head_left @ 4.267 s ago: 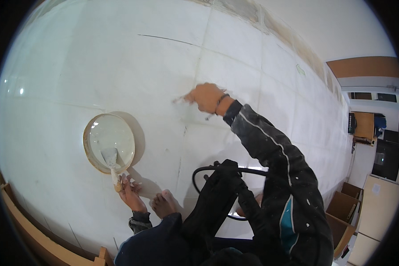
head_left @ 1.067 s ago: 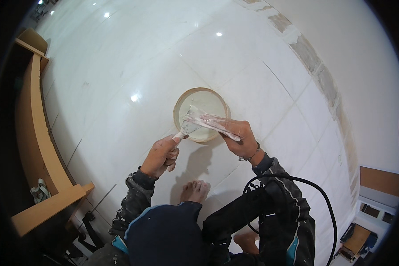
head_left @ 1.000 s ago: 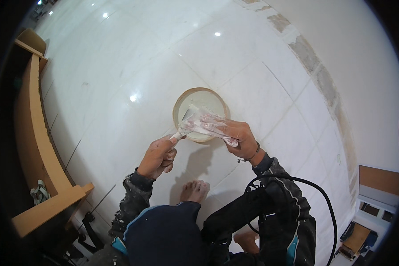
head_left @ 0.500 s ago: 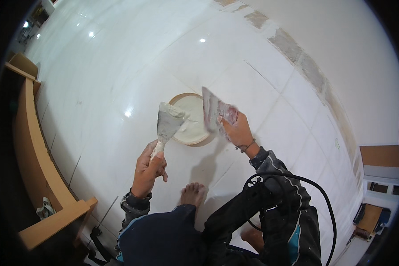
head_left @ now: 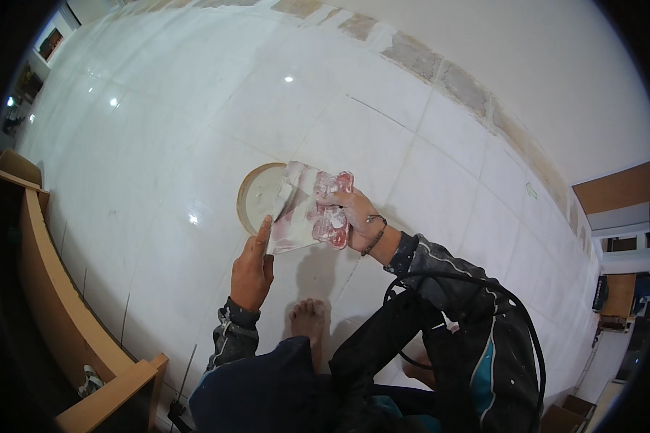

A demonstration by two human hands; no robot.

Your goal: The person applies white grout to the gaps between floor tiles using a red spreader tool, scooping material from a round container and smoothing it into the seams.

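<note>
In the head view, the round tub (head_left: 240,195) is taken as the landmark; it is set on the pale tiled floor (head_left: 173,281), and white paste (head_left: 261,192) is held in it. A wide spreader (head_left: 296,227) is held above the tub's right side, so that the right part of the rim is covered by it. Its long axis is run roughly away from and toward the person, tilted a little to the right at the far end; its scalloped red edge is turned away from the tub.

By the right hand (head_left: 362,219), well to the right of the tub, the spreader is gripped at that red edge, the thumb being laid over the face and the other fingers hidden behind the plate. The left hand (head_left: 253,265) is placed just below the tub and is the nearer of the two. Its fingers are closed together, apparently around the narrow scraper (head_left: 284,197); the handle is mostly hidden. The scraper's blade is seen nearly edge-on, pointed up and right from the left hand, between the tub's middle and the red edge. Whether the spreader's face is touched along the whole blade cannot be told.
</note>
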